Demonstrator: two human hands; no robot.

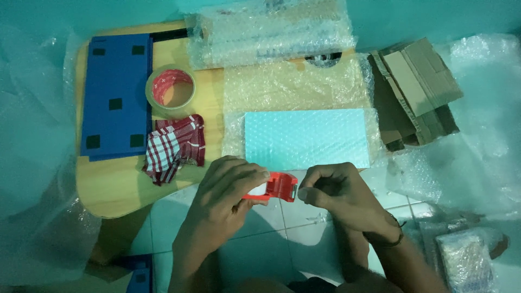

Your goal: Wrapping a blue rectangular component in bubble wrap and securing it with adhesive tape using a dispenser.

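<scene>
A red tape dispenser (277, 187) is held low in the middle of the view, just in front of the near edge of the table (114, 187) and above the tiled floor (260, 244). It is gripped by the left hand (228, 192), fingers wrapped over its top and left side, so that grip is closed on the dispenser. The right hand (339, 192) is set just beside the dispenser's right end, thumb and forefinger pinched together at the cutter end; the grip is narrow, and whether a tape end is caught in it cannot be told. A dark band is seen on the right wrist. Just beyond the hands, a flat pale rectangular item wrapped in bubble wrap (306, 138) is laid on the table, on top of a larger bubble wrap sheet (296, 87). A thick roll of bubble wrap (271, 32) is placed at the far edge. To the left of the hands, a red-and-white checked cloth (173, 146) is crumpled, touching a roll of clear tape (171, 91) behind it. A blue flat panel (116, 95) with dark squares is laid along the table's left side. Folded cardboard (415, 89) is stacked to the right, well apart from the hands. A wrapped parcel (467, 260) is seen on the floor at lower right.
</scene>
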